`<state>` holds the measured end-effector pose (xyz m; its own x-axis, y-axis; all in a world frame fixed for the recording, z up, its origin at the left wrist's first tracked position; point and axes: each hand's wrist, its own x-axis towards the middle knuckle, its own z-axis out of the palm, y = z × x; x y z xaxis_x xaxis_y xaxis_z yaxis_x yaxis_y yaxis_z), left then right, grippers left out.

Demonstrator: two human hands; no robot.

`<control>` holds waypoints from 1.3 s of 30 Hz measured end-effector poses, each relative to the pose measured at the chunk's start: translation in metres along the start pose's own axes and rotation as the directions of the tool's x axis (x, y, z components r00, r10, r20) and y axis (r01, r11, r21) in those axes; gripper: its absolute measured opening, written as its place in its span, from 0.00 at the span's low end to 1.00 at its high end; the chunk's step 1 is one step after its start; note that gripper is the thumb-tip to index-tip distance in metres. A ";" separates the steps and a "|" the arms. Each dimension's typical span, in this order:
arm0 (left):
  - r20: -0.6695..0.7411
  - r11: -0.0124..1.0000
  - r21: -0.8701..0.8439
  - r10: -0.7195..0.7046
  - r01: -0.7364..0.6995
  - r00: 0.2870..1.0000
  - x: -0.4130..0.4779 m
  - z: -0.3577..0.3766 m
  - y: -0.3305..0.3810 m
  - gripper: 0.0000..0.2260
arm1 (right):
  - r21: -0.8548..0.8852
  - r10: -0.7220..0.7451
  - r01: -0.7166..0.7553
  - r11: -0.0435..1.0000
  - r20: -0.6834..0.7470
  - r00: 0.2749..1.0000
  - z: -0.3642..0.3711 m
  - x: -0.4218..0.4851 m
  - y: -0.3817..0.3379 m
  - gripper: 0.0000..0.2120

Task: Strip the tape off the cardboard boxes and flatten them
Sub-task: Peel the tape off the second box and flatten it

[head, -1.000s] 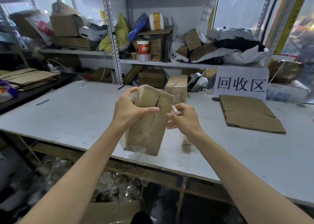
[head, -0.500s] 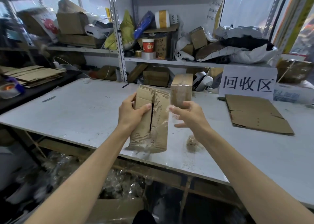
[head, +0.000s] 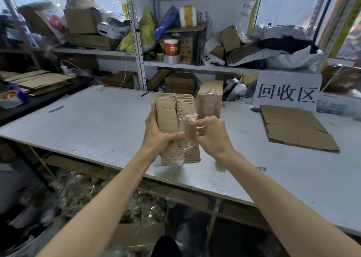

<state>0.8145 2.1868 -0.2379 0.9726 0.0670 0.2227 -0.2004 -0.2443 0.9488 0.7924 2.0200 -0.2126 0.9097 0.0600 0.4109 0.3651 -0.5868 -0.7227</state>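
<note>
My left hand [head: 158,135] grips a small brown cardboard box [head: 168,112] upright above the white table [head: 88,124], thumb across its front flaps. The flaps are split down the middle seam. My right hand [head: 210,133] pinches a strip of clear tape [head: 192,120] that still clings to the box's right flap and trails down to its lower edge. A second taped box [head: 210,100] stands on the table just behind. A flattened box [head: 297,128] lies at the right.
A white sign with black characters [head: 287,90] leans at the back right. Cluttered metal shelves [head: 136,42] run behind the table. Flat cardboard [head: 39,81] is stacked on a dark bench at left. Crumpled clear tape [head: 88,194] fills the space under the table.
The box has turned so its split flaps face me. My right hand has closed on the clear tape and drawn it off toward the right.
</note>
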 end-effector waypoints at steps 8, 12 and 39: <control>0.003 0.987 -0.120 -0.107 0.107 0.994 0.011 -0.002 0.003 0.57 | 0.022 0.054 -0.054 0.998 0.042 0.998 -0.013 0.006 0.002 0.21; -0.013 0.980 -0.120 -0.158 0.156 0.987 0.018 -0.002 0.004 0.56 | -0.149 -0.308 0.292 0.945 -0.097 0.947 -0.011 -0.009 -0.004 0.20; 0.157 0.945 0.323 0.000 -0.052 0.988 0.013 -0.008 0.010 0.22 | -0.102 -0.158 0.161 0.982 0.039 0.987 -0.001 -0.023 0.020 0.18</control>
<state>0.8243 2.1927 -0.2233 0.9789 -0.0862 0.1851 -0.2018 -0.5464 0.8128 0.7789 2.0057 -0.2360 0.8477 0.1838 0.4976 0.4849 -0.6487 -0.5865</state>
